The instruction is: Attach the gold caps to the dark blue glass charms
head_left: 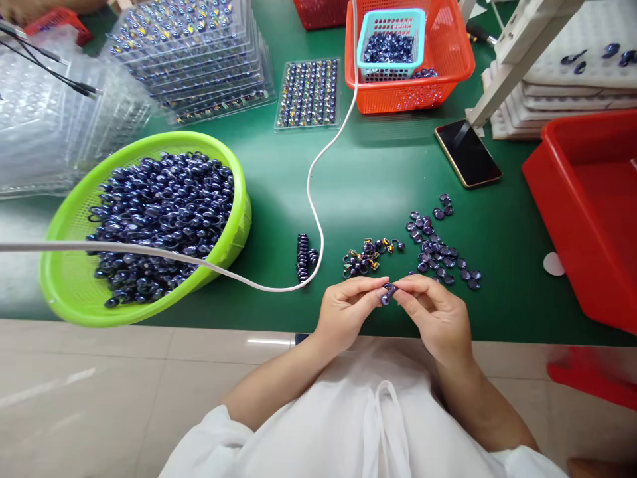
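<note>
My left hand (347,311) and my right hand (432,312) meet at the table's near edge, both pinched on one small dark purple part (387,293) held between their fingertips. Just beyond them lie a loose cluster of purple parts with gold bits (365,256) and a scatter of flat purple pieces (438,245). A short stacked row of purple parts (302,255) lies to the left of those.
A green basket (70,279) full of purple parts sits at left, with a white cable (313,199) running across it. Filled clear trays (308,93), an orange basket (448,60), a phone (468,154) and a red bin (587,219) stand around.
</note>
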